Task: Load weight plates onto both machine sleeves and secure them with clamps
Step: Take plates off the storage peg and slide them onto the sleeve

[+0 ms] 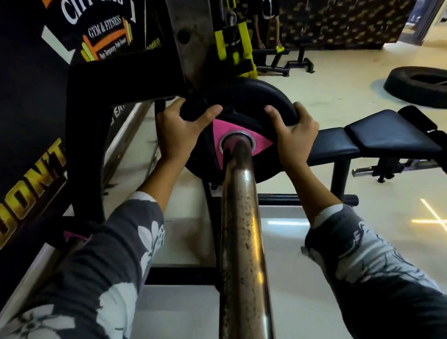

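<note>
Our left hand and right hand curl their fingers around the weight plate, threaded on the sleeve.

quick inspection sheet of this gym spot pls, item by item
surface: pale glossy floor under the machine frame
job's things: black weight plate with a pink triangle, threaded on the worn metal sleeve; no clamp seen
clutter: tyre lying on the floor
grips: left hand and right hand both hold the plate's upper rim
cables: nothing seen
surroundings: padded bench at right, City Club wall logo, a person in the background
</note>
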The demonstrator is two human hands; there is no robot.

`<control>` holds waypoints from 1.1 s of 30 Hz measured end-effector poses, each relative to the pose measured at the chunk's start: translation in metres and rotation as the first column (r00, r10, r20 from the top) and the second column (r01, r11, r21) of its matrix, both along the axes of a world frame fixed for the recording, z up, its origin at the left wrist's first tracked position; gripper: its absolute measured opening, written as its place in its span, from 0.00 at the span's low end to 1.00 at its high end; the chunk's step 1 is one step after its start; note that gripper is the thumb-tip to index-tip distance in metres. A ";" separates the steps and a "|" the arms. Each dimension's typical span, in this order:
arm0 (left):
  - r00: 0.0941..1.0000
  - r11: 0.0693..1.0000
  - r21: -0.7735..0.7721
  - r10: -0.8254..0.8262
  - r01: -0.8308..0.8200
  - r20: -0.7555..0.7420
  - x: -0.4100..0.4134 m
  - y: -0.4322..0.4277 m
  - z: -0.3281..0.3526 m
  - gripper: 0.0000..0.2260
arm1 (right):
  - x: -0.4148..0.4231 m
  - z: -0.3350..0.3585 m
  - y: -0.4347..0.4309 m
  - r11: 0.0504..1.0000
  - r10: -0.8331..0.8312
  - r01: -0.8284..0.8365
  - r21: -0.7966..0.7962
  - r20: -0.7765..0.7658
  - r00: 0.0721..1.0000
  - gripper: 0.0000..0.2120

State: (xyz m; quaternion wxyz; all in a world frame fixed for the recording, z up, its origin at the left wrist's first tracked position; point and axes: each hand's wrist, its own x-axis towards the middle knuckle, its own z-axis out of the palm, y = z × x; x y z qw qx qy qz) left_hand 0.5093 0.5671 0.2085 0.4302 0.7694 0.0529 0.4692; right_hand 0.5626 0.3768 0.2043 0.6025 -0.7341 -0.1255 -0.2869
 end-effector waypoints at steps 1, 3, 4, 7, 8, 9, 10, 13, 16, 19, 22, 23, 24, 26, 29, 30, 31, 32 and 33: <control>1.000 1.000 0.003 0.003 -0.003 0.002 0.000 0.000 0.000 0.25 | 0.001 0.000 0.001 1.000 0.000 0.000 -0.004 0.004 1.000 0.26; 1.000 1.000 0.005 0.008 -0.008 -0.001 0.000 0.001 0.000 0.27 | 0.002 -0.001 0.000 1.000 -0.005 0.005 -0.017 0.014 1.000 0.25; 1.000 1.000 0.013 0.010 -0.009 -0.003 -0.001 0.000 0.001 0.27 | 0.002 0.000 0.000 1.000 -0.010 0.010 -0.024 0.021 1.000 0.24; 0.999 0.999 0.041 -0.010 0.012 -0.038 -0.007 0.000 0.004 0.28 | 0.000 0.001 -0.002 0.999 0.011 -0.011 -0.048 0.015 1.000 0.24; 0.998 0.997 0.074 -0.005 0.009 -0.057 -0.013 0.000 0.005 0.29 | -0.005 0.001 -0.002 0.998 0.017 -0.016 -0.066 0.008 1.000 0.24; 0.997 0.992 0.127 0.019 -0.010 -0.070 -0.018 0.000 0.006 0.28 | -0.010 0.002 -0.003 0.996 0.014 -0.013 -0.093 0.007 1.000 0.24; 0.996 0.982 0.187 0.052 -0.036 -0.079 -0.020 -0.001 0.007 0.27 | -0.011 0.003 -0.004 0.991 0.004 -0.003 -0.131 0.010 1.000 0.24; 0.992 0.939 0.341 0.084 -0.048 -0.093 -0.030 -0.008 0.005 0.25 | -0.024 -0.002 -0.007 0.953 -0.026 0.045 -0.300 0.068 0.997 0.27; 0.995 0.886 0.464 0.062 -0.019 -0.079 -0.058 -0.015 -0.005 0.26 | -0.056 -0.012 -0.012 0.904 -0.031 0.082 -0.420 0.127 0.991 0.30; 0.993 0.849 0.529 0.051 0.014 -0.108 -0.103 -0.029 -0.015 0.25 | -0.104 -0.018 -0.025 0.842 0.004 0.055 -0.537 0.108 0.994 0.29; 0.989 0.837 0.545 0.040 0.044 -0.142 -0.152 -0.049 -0.021 0.25 | -0.155 -0.019 -0.041 0.821 0.050 0.015 -0.571 0.097 0.994 0.28; 0.988 0.839 0.541 0.038 0.050 -0.152 -0.171 -0.058 -0.023 0.24 | -0.174 -0.020 -0.048 0.821 0.060 0.001 -0.571 0.088 0.994 0.28; 0.986 0.845 0.532 0.037 0.055 -0.161 -0.191 -0.067 -0.025 0.24 | -0.194 -0.021 -0.054 0.822 0.070 -0.014 -0.569 0.077 0.995 0.27; 0.984 0.859 0.510 0.038 0.056 -0.172 -0.231 -0.084 -0.027 0.24 | -0.232 -0.023 -0.068 0.829 0.093 -0.043 -0.558 0.062 0.994 0.26; 0.989 0.877 0.478 0.030 0.043 -0.144 -0.301 -0.114 -0.031 0.24 | -0.301 -0.030 -0.093 0.837 0.123 -0.054 -0.544 0.091 0.988 0.26; 0.991 0.883 0.468 0.021 0.042 -0.129 -0.321 -0.121 -0.033 0.24 | -0.321 -0.032 -0.100 0.845 0.135 -0.065 -0.531 0.095 0.986 0.26; 0.993 0.887 0.461 0.011 0.044 -0.116 -0.344 -0.128 -0.035 0.24 | -0.344 -0.034 -0.107 0.857 0.155 -0.083 -0.509 0.100 0.983 0.26; 0.995 0.890 0.454 0.005 0.043 -0.104 -0.366 -0.134 -0.036 0.23 | -0.367 -0.036 -0.112 0.869 0.178 -0.104 -0.484 0.108 0.978 0.26; 0.995 0.895 0.444 0.003 0.041 -0.097 -0.386 -0.139 -0.038 0.23 | -0.388 -0.037 -0.117 0.876 0.199 -0.122 -0.466 0.120 0.973 0.26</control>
